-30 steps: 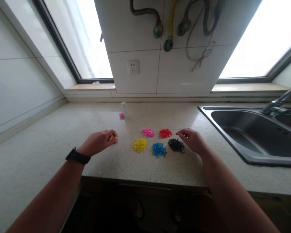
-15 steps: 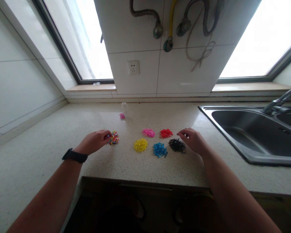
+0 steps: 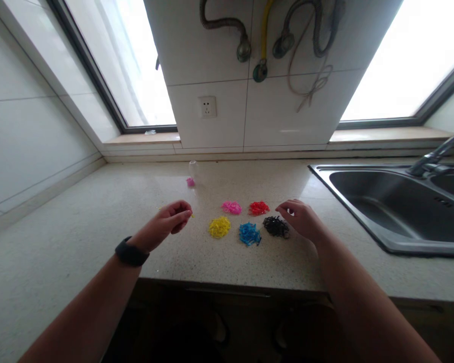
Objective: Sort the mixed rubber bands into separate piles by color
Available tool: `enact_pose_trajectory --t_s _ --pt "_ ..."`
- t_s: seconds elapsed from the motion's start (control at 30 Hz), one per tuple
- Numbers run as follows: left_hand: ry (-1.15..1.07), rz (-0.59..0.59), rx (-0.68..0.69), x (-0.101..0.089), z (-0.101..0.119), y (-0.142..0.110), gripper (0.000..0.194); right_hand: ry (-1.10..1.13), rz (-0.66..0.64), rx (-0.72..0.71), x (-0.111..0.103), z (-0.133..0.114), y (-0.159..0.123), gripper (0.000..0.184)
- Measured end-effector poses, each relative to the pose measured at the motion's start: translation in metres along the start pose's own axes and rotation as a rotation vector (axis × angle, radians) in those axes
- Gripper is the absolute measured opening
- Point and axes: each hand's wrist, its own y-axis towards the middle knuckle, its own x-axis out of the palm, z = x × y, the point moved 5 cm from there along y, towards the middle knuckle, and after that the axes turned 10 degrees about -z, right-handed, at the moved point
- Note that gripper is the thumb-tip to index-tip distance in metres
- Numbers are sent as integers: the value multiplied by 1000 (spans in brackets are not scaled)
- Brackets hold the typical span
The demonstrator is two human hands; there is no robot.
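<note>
Five small heaps of coloured bits lie on the speckled counter (image 3: pixel 98 212): pink (image 3: pixel 231 207), red (image 3: pixel 258 207), yellow (image 3: pixel 219 227), blue (image 3: pixel 248 233) and black (image 3: pixel 276 226). My left hand (image 3: pixel 170 221), with a black band on its wrist, hovers left of the yellow heap. Its fingers are pinched, and a thin yellow bit (image 3: pixel 191 216) shows at their tips. The mixed-colour heap seen earlier is hidden behind this hand. My right hand (image 3: pixel 301 219) rests on the counter just right of the black heap, fingers curled; what they hold, if anything, is hidden.
A small clear jar (image 3: pixel 192 169) with pink bits at its base stands further back. A steel sink (image 3: pixel 393 212) with a tap fills the right side. The tiled wall carries a socket (image 3: pixel 208 106) and hanging hoses. Windows flank it.
My left hand has lifted off the mixed-colour heap and moved right towards the yellow heap with its fingers pinched, now covering the mixed heap. The right hand has stayed put.
</note>
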Motion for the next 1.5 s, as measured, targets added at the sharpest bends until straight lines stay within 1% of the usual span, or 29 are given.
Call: enact_pose_trajectory --t_s 0.1,0.23,0.33,0.47,0.7,0.87,1.1,1.3,1.5 --pt "-163 -65 13 24 2 0 27 1 -12 0 1 0 0 19" --pt "-301 -143 5 51 3 -2 29 -5 -35 8 1 -1 0 20" --pt "-373 -154 20 64 4 -5 31 -9 -46 10 1 -2 0 19" --pt "-416 -150 16 74 6 -8 32 -12 -46 20 2 -1 0 20" --pt "-413 -168 31 81 12 -11 34 4 -43 20 4 1 -1 20" --pt "-411 -177 18 83 11 -11 35 6 -61 35 4 1 -1 21" --pt "-363 -198 25 82 4 -10 32 10 -70 46 5 1 -1 21" --pt "-307 -216 37 81 5 -9 29 6 -88 54 6 2 -1 20" --pt "-250 -217 47 80 8 -10 25 -8 -75 45 6 2 0 23"
